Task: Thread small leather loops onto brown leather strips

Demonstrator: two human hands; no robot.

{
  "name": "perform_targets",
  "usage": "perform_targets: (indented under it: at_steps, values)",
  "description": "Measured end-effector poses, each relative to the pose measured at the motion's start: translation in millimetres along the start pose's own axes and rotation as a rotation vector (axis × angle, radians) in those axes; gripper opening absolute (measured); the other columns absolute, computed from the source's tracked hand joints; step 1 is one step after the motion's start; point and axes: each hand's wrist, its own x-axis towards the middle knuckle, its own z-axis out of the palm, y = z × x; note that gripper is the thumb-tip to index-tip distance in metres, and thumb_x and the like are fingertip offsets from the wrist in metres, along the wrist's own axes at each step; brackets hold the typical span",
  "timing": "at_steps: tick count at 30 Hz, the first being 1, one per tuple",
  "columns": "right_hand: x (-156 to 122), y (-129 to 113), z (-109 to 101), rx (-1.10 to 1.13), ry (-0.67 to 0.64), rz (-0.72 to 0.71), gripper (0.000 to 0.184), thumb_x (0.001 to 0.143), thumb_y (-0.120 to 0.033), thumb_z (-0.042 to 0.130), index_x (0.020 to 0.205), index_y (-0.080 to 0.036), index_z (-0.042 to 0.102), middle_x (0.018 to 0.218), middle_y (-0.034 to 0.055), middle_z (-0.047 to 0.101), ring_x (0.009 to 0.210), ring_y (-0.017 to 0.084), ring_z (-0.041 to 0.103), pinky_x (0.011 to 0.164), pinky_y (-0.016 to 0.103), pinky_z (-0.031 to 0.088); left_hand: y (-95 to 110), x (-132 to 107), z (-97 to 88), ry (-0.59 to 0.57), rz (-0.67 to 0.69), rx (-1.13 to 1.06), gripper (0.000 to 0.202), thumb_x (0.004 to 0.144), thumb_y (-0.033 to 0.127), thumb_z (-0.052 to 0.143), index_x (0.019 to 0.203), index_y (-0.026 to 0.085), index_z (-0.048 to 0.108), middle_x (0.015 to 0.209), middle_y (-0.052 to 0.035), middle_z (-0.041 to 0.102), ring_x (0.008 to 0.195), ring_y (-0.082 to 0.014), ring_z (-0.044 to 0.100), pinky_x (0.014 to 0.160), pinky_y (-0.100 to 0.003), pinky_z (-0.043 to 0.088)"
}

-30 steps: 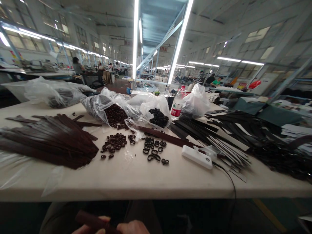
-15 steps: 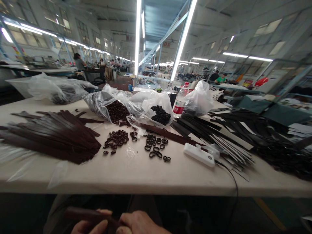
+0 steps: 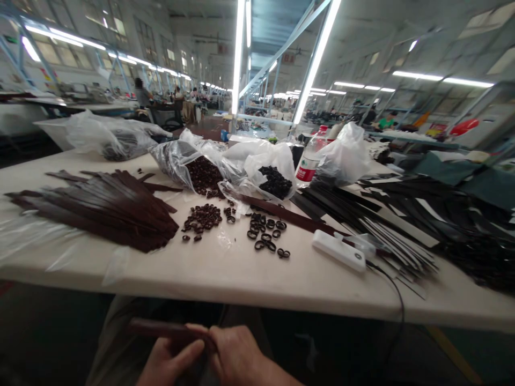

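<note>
Shifted higher into view than a second ago: left hand (image 3: 173,356), right hand (image 3: 237,348), both with grip pinching dark brown strip (image 3: 156,327), in front of counter (image 3: 257,284). Apparently still mid-handling. Strip smooth, leathery-looking. On counter: fanned flat brown bands (image 3: 112,209), curled brown loops (image 3: 203,219), crinkled clear bag (image 3: 173,160).

Tube lights (image 3: 319,61): glaring white, in long rows running far back
Overhead frame (image 3: 281,52): pale blue metal, a brace slanting across it
Windows (image 3: 488,20): high on both sides, panes dull yellowish
Walls (image 3: 446,48): pale grey, dim on the right
Table (image 3: 249,280): whitish top, wide front edge
Far workbenches (image 3: 100,106): cluttered, left and right
Floor (image 3: 488,343): dark greenish, one yellow stripe (image 3: 453,351)
</note>
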Motion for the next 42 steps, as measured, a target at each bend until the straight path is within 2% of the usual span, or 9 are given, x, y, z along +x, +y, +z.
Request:
perform_targets:
  at_steps: [5,8,15,21,25,31,36,39,42]
  values:
    - [-0.8,-8.0,-18.5,0.072,0.108,0.019,0.024,0.096,-0.032,0.044,0.097,-0.018,0.064,0.087,0.0054,0.072,0.076,0.017,0.065,0.067,0.023,0.042,27.7,-8.4,7.0,-0.005,0.080,-0.040,0.033,0.072,0.039,0.076,0.096,0.016,0.075,0.089,-0.0063,0.075,0.088,-0.0245,0.067,0.081,-0.030,0.053]
    - [-1.9,-8.5,-32.6,0.182,0.087,-0.050,0.021,0.092,-0.034,0.053,0.102,-0.018,0.062,0.089,0.0033,0.069,0.076,0.016,0.060,0.068,0.024,0.041,39.1,-11.9,8.3,-0.019,0.079,-0.182,0.037,0.074,0.038,0.074,0.103,0.016,0.072,0.088,-0.0060,0.074,0.083,-0.0215,0.066,0.080,-0.030,0.052]
    - [-3.3,2.6,-31.5,0.444,-0.023,-0.018,0.022,0.096,-0.036,0.047,0.089,-0.017,0.058,0.069,-0.0026,0.056,0.060,0.012,0.052,0.057,0.023,0.041,32.2,-11.0,5.2,0.059,0.088,-0.386,0.038,0.077,0.037,0.072,0.105,0.012,0.073,0.084,-0.0060,0.071,0.074,-0.0144,0.061,0.071,-0.024,0.046]
    - [-2.4,-3.0,-30.7,0.438,-0.027,-0.017,0.018,0.092,-0.032,0.052,0.084,-0.018,0.059,0.063,-0.0039,0.056,0.055,0.011,0.050,0.054,0.021,0.040,31.5,-9.0,0.4,0.086,0.096,-0.429,0.040,0.080,0.042,0.068,0.103,0.010,0.073,0.087,-0.0080,0.071,0.072,-0.0141,0.060,0.068,-0.025,0.045]
    - [-1.7,-6.6,-36.5,0.432,0.106,-0.098,0.013,0.089,-0.027,0.057,0.082,-0.018,0.063,0.066,-0.0026,0.061,0.059,0.012,0.055,0.056,0.022,0.043,29.4,-7.4,-2.9,0.048,0.175,-0.462,0.049,0.083,0.052,0.062,0.110,0.011,0.070,0.102,-0.0129,0.071,0.087,-0.0202,0.064,0.075,-0.028,0.049]
    - [0.6,-22.7,-50.4,0.645,0.551,-0.318,0.008,0.090,-0.021,0.060,0.097,-0.023,0.064,0.088,0.0001,0.069,0.078,0.015,0.067,0.073,0.027,0.053,40.4,-7.9,28.1,-0.305,0.371,-0.086,0.074,0.061,0.030,0.085,0.130,0.019,0.059,0.130,-0.0095,0.061,0.119,-0.0296,0.055,0.100,-0.038,0.043]
    - [3.1,-37.4,-57.3,0.762,0.631,-0.338,0.006,0.091,-0.025,0.061,0.096,-0.023,0.060,0.083,0.0012,0.068,0.076,0.016,0.067,0.067,0.028,0.055,40.7,7.6,66.6,-0.287,0.447,0.106,0.032,0.077,0.032,0.070,0.103,0.013,0.073,0.100,-0.0048,0.070,0.097,-0.0267,0.063,0.086,-0.034,0.049]
    - [-0.1,-27.8,-62.4,0.822,0.656,-0.318,0.006,0.090,-0.027,0.061,0.094,-0.023,0.060,0.081,0.0021,0.068,0.076,0.017,0.067,0.066,0.030,0.055,38.4,22.6,61.3,-0.237,0.514,0.188,0.026,0.086,0.033,0.060,0.096,0.012,0.073,0.090,-0.0065,0.070,0.084,-0.0214,0.063,0.077,-0.030,0.050]
    - [-8.6,-7.0,-71.0,0.837,0.673,-0.330,0.004,0.087,-0.023,0.065,0.091,-0.023,0.064,0.081,0.0025,0.067,0.077,0.017,0.065,0.071,0.033,0.054,38.5,30.4,32.6,-0.161,0.584,0.417,0.026,0.089,0.030,0.057,0.102,0.014,0.072,0.091,-0.0091,0.071,0.082,-0.0195,0.064,0.076,-0.028,0.048]
